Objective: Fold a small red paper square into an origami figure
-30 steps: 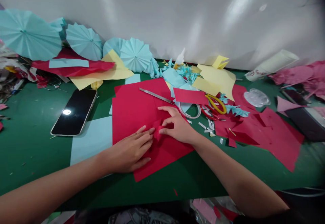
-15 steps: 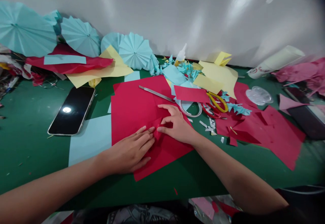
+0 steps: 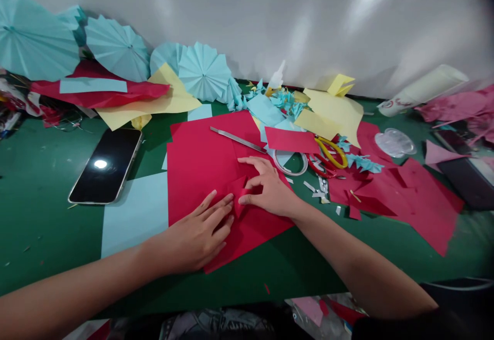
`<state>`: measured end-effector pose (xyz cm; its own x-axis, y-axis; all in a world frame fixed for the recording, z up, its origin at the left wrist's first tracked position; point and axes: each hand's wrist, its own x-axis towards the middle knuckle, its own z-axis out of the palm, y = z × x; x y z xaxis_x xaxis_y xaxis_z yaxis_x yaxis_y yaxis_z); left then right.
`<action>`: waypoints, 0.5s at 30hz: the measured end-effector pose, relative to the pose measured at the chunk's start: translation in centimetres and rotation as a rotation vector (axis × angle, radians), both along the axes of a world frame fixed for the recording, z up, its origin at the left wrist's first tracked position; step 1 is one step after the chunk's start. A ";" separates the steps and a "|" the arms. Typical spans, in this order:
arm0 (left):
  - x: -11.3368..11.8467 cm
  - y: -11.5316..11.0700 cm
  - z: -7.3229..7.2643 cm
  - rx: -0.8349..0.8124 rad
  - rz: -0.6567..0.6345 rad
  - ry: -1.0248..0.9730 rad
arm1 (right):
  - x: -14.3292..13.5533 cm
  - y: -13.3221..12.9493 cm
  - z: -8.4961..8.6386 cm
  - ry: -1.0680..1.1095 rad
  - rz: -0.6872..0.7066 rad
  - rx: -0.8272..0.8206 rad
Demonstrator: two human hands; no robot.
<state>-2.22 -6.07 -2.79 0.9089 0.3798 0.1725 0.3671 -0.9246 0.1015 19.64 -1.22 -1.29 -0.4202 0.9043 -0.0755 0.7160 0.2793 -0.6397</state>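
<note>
My left hand [image 3: 204,234] lies palm down on the red paper sheets [image 3: 196,165], fingers stretched out and a little apart. Its fingertips rest beside a small folded piece of red paper [image 3: 236,186]. That piece is between the thumb and curled fingers of my right hand [image 3: 266,188], which is closed on its right side. Red on red makes the exact outline of the fold hard to see. A slim metal craft knife [image 3: 238,140] lies across the sheets just beyond my right hand.
A phone [image 3: 106,166] and light-blue paper [image 3: 135,214] lie left. To the right are a tape roll [image 3: 283,169], yellow-handled scissors [image 3: 334,155] and red paper scraps [image 3: 417,201]. Pleated blue paper fans [image 3: 204,72] and a glue bottle [image 3: 277,78] stand along the wall.
My left hand has drawn back slightly down and left, its fingers spreading and uncovering more of the folded red paper. My right hand keeps its pinch almost in place. The view has shifted slightly.
</note>
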 end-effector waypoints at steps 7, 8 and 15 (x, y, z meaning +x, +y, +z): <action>-0.1 -0.2 0.1 0.022 -0.002 0.027 | -0.6 -0.1 0.1 -0.022 -0.053 -0.009; -0.1 -0.2 0.1 0.021 0.003 0.020 | -0.7 -0.1 0.1 -0.031 -0.057 0.002; 0.2 -0.4 0.2 -0.036 0.040 -0.058 | -1.2 -0.2 -0.1 -0.070 -0.088 0.067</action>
<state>-2.04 -6.45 -2.60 0.8819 0.4220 0.2102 0.3958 -0.9050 0.1562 18.48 -1.40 -1.42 -0.3352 0.9413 -0.0400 0.7819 0.2542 -0.5692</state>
